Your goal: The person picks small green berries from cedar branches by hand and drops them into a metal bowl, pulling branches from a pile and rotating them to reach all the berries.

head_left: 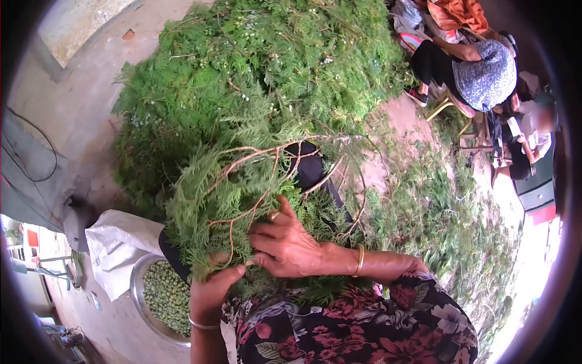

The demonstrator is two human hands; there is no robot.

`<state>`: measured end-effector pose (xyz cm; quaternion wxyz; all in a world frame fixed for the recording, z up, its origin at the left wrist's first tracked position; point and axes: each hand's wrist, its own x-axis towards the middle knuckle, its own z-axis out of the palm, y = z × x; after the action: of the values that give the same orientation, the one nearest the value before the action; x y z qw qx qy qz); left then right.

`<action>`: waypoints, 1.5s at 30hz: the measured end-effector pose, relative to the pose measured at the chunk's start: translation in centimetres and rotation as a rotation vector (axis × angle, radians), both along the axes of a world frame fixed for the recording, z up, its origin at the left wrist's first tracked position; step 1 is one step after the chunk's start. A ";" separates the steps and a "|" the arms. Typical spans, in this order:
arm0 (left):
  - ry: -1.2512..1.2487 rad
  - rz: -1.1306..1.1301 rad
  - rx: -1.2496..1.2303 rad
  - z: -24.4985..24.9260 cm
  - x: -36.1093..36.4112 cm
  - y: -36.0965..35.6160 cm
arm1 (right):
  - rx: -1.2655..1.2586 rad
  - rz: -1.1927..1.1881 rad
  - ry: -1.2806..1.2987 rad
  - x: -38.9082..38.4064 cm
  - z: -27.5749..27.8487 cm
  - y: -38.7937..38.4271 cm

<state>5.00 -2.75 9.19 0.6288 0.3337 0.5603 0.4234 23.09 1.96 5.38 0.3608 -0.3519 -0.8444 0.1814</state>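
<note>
A leafy green conifer branch (pixel 233 221) with scale-like foliage and thin reddish-brown stems lies across my lap. My left hand (pixel 212 288), with a bangle at the wrist, closes on its lower left part; foliage hides some of the fingers. My right hand (pixel 288 249), wearing a ring and a gold bangle, is bent over the branch. Its thumb and index finger pinch beside my left thumb, and what lies between them is too small to make out. At the lower left, a metal basin (pixel 138 303) holds many small round green cones (pixel 165 295).
A large heap of cut conifer branches (pixel 260 73) rises in front. Loose sprigs (pixel 424 224) cover the floor to the right. A white sack (pixel 124 246) lies by the basin. Two people sit at the upper right, one person (pixel 485 76) on a low chair. A cable (pixel 51 161) hangs at left.
</note>
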 end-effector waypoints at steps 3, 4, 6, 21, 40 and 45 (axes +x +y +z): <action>-0.050 -0.049 0.090 -3.5 -1.6 -0.7 | -0.115 0.052 0.023 -0.6 -0.2 0.1; -0.075 0.017 0.048 -3.4 -1.2 -1.0 | -0.189 0.060 0.117 -0.8 -0.4 0.1; 0.092 0.080 0.075 -2.8 -0.5 -2.0 | -0.263 0.069 0.210 -0.7 -0.4 0.3; 0.108 0.038 -0.168 -6.2 -3.6 -3.1 | -0.249 -0.706 0.312 10.5 1.0 3.2; -0.594 0.195 -0.095 -10.3 -3.7 -0.2 | -0.550 -0.734 0.202 14.1 -8.5 8.9; -0.587 0.165 -0.085 -9.2 -2.8 0.1 | -0.484 -0.604 0.256 14.1 -8.0 9.6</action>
<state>2.25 -2.66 -0.02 0.7408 0.1240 0.3969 0.5276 37.15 11.54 -2.59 0.4065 -0.6334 -0.5844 0.3033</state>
